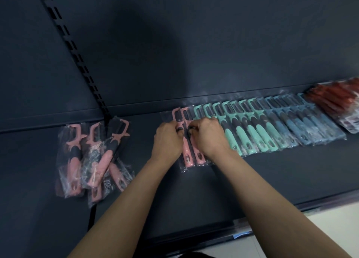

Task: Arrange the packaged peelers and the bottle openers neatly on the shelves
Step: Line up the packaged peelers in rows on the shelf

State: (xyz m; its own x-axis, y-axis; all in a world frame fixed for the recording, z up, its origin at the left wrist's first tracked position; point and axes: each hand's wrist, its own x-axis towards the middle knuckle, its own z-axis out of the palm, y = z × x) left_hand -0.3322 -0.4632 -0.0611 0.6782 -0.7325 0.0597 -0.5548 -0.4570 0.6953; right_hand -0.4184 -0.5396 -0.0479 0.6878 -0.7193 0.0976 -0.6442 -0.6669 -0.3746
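A row of packaged peelers lies on the dark shelf (252,172), overlapping from left to right: two pink peelers (191,157), then several mint peelers (246,135), then several blue peelers (303,125). Both hands are on the two pink ones at the row's left end. My left hand (168,136) grips the left pink pack at its middle. My right hand (206,135) grips the right pink pack, its fingers curled over the dark grip. A loose heap of pink peelers (93,156) in clear bags lies to the left.
Red packaged items (338,100) lie at the far right end of the row. A slotted upright (77,52) runs down the back panel to the shelf. The shelf's front edge (233,228) and pale floor (291,236) are at lower right.
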